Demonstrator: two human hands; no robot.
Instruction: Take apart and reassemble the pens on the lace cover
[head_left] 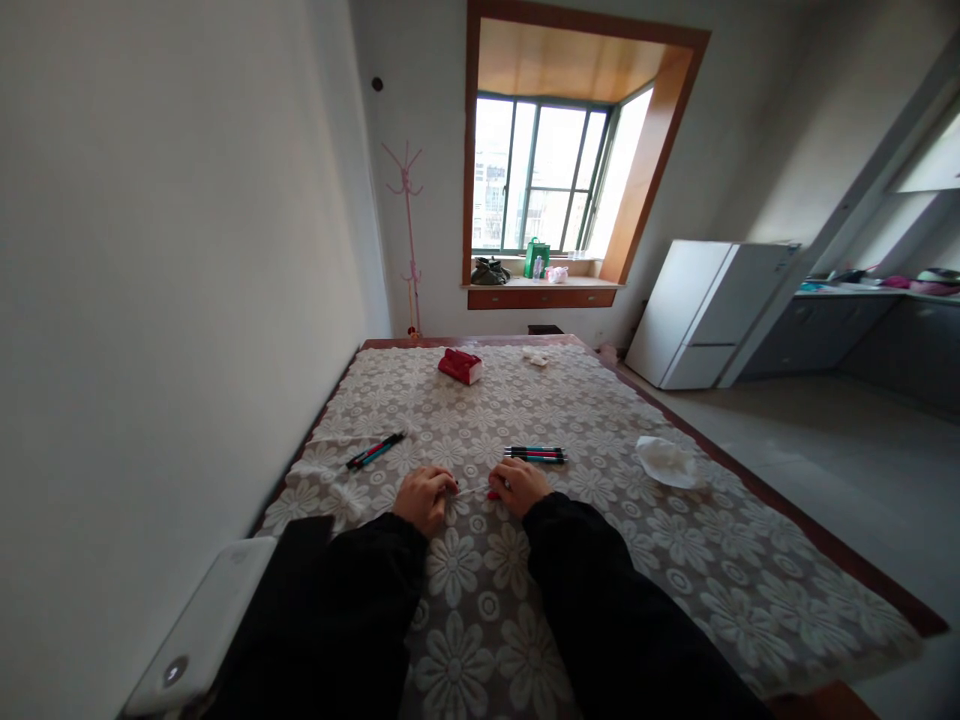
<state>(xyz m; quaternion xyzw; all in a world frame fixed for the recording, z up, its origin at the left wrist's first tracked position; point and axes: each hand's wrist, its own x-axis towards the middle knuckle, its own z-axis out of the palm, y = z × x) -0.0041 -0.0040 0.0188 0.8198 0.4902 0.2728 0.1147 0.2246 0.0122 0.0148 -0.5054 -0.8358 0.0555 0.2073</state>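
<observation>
My left hand [425, 498] rests low over the tablecloth with its fingers pinched together. Close beside it, my right hand [519, 486] is also closed, its fingertips around a small red piece [492, 495] that looks like part of a pen. A thin pale rod [471, 491] spans the gap between the two hands, one end at my left fingertips; its exact kind is too small to tell. Just beyond my right hand lies a row of pens [534, 454] in black, red and teal. Farther left, another group of pens [375, 452] lies slanted.
A floral lace tablecloth [454, 565] covers the table. On it lie a red tissue pack [460, 366], a small pale item [535, 357] and a crumpled white tissue [667, 462]. A white appliance [206, 625] stands at the lower left by the wall.
</observation>
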